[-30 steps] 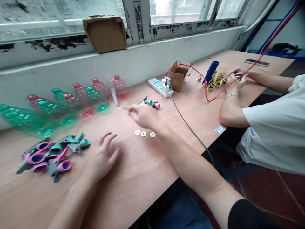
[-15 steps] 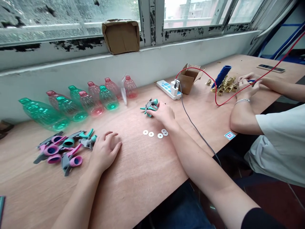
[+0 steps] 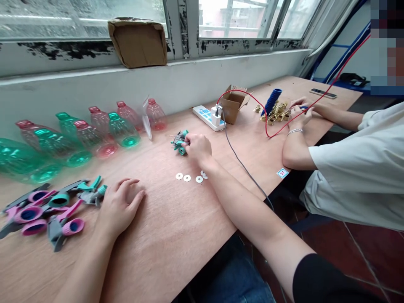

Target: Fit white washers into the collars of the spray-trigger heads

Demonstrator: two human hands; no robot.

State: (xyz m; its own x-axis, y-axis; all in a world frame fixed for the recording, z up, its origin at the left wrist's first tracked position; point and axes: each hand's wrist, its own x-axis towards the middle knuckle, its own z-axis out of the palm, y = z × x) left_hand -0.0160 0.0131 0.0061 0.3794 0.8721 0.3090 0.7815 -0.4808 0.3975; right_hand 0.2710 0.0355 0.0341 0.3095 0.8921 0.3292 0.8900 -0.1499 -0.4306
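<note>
My left hand (image 3: 118, 206) rests on the table just right of a pile of spray trigger heads (image 3: 34, 213), its fingers loosely bent and the thumb apart, holding nothing. The heads are pink, green and grey with round collars. Farther forward, the fingers of my right hand (image 3: 198, 148) are closed on a green and grey spray trigger head (image 3: 180, 143) with thin rods sticking out to the left. My fingers cover its right side. Several flat white washers (image 3: 187, 178) lie on the wood below that hand.
Green and pink clear bottles (image 3: 128, 130) stand along the wall. A white power strip (image 3: 208, 118) with cables and an open cardboard box (image 3: 233, 106) sit behind. At right, a co-worker's hands (image 3: 298, 115) are near brass fittings (image 3: 277, 112) and a blue coil (image 3: 272, 101).
The view has swung right, so everything sits farther left. In my right hand the spray trigger head has turned, and its thin rods now point left. My left hand stays on the table.
</note>
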